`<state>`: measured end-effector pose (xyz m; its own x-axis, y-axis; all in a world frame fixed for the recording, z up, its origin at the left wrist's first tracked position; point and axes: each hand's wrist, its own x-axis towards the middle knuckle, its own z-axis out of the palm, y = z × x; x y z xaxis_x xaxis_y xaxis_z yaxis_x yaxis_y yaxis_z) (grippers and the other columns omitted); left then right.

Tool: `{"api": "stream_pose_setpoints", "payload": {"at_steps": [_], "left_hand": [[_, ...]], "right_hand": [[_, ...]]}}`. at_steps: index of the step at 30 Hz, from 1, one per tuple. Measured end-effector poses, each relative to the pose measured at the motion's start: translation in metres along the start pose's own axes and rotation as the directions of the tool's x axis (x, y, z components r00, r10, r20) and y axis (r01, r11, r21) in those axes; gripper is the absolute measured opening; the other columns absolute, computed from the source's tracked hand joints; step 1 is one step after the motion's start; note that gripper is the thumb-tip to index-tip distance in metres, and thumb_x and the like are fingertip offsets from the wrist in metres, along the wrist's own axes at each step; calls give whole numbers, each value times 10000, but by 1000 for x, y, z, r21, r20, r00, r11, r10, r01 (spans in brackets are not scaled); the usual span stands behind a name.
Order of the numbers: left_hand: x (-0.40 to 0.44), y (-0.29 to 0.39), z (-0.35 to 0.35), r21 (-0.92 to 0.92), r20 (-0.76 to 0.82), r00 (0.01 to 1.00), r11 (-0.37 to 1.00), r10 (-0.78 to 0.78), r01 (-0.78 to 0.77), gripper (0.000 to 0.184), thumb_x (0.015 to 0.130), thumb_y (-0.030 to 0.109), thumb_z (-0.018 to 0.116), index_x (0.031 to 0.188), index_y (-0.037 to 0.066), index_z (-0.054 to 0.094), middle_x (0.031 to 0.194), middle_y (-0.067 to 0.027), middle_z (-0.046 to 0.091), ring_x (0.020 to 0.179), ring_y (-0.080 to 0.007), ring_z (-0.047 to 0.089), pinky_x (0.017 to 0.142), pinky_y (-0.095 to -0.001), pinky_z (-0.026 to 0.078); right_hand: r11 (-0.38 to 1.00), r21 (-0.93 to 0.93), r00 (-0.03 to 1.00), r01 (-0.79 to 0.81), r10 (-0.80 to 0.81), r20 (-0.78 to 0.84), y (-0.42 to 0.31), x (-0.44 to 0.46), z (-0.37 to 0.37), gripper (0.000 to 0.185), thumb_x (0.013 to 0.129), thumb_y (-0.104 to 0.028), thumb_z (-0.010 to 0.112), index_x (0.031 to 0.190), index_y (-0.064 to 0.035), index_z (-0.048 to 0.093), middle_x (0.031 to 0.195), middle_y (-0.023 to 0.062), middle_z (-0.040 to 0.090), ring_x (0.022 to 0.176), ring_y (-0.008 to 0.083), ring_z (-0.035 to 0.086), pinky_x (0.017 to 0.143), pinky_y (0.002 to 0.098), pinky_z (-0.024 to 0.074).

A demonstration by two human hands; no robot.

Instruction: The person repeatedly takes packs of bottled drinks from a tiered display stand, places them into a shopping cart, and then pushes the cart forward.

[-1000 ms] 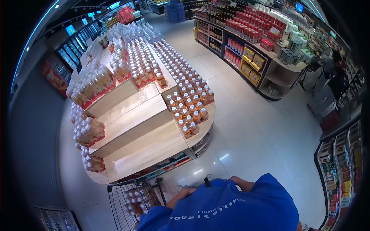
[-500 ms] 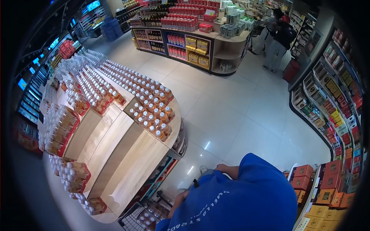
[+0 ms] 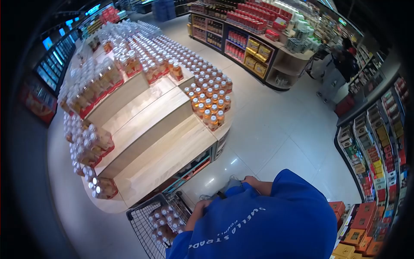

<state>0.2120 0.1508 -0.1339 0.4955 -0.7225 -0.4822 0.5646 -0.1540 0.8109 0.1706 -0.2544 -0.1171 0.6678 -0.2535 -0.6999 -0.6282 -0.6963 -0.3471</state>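
My left hand (image 3: 202, 205) is in front of my waist, beside the blue shirt (image 3: 258, 220). Its fingers look curled, and what they hold, if anything, is hidden. My right hand (image 3: 250, 179) is farther forward on the other side of my waist, also closed, its grip too small to make out. Between the hands show grey cloth and a short dark strap-like piece (image 3: 221, 195). To the left of my left hand stands a black wire shopping cart (image 3: 139, 219) with packs of capped bottles (image 3: 166, 223) inside.
A stepped wooden display (image 3: 168, 140) carries amber bottles (image 3: 210, 101) and shrink-wrapped packs (image 3: 97, 140). Shelves of boxes (image 3: 374, 142) line the right side. Across the tiled floor (image 3: 276, 125) is a drinks counter (image 3: 276, 64); a person (image 3: 338, 71) stands near it.
My view has swung left, so the display, cart and counter sit farther right in the picture. More of the cart shows. Both hands remain near my waist.
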Motion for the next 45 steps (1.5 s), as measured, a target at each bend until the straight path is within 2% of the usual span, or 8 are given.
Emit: {"api": "stream_pose_setpoints", "payload": {"at_steps": [5,8,15,20,26,32,36,45], "left_hand": [[-33,10,10,-243,-173,984,966,41,-83,227,960,183,618,1009,19,768,957,-73,747,836,-131,658,753,-322,543],[37,-69,-35,162,-61,748,733,-661,661,220,961,236,636,976,52,756,932,-66,740,839,-130,657,748,-316,541],[-79,22,20,-299,-171,983,954,-60,6,324,984,364,640,1002,55,738,932,-90,735,784,-184,668,752,-366,561],[-26,-46,-5,-385,-244,809,819,-535,426,458,952,503,661,1011,54,733,978,-115,756,751,-233,687,735,-406,571],[21,-90,-23,-396,-129,773,747,-621,534,562,955,571,630,1081,34,736,991,-127,765,774,-261,717,746,-404,587],[56,-135,-20,-524,-121,974,846,-190,100,481,1003,400,599,1229,-14,694,1067,-116,762,909,-249,718,840,-363,569],[94,-109,-21,-147,113,978,971,-176,191,447,989,328,607,1298,13,673,1159,-87,744,949,-228,708,874,-355,555],[131,94,51,405,-605,604,452,-519,795,932,846,617,654,1530,25,435,1483,-191,533,1360,-308,517,1108,-431,457]], "right_hand": [[988,-122,993,92,-82,83,-30,21,-2,629,832,-495,611,1186,10,735,1206,268,714,1149,416,675,1026,447,517],[970,-204,989,132,-114,96,-66,21,-5,619,830,-487,621,1185,6,737,1225,257,710,1160,408,670,1032,440,517],[882,-353,944,313,-246,221,-134,31,-5,578,838,-451,637,1209,-17,728,1237,237,711,1167,393,672,1037,439,519],[802,-449,915,394,-296,276,-168,21,-7,560,874,-439,615,1232,-20,715,1238,244,710,1165,388,678,1043,449,515],[844,-417,933,338,-242,267,-152,37,-14,578,855,-473,639,1258,-67,712,1264,213,705,1176,369,671,1041,437,516],[903,-324,945,280,-201,257,-119,51,-37,588,840,-476,654,1245,-55,724,1267,215,706,1174,372,671,1044,428,515],[935,-229,943,272,-212,256,-83,73,-55,582,838,-468,663,1229,-42,730,1251,218,712,1170,375,673,1040,421,516],[967,-155,953,205,-161,256,45,152,-75,620,812,-490,655,1168,9,745,1217,256,717,1172,401,676,1035,418,518]]}}
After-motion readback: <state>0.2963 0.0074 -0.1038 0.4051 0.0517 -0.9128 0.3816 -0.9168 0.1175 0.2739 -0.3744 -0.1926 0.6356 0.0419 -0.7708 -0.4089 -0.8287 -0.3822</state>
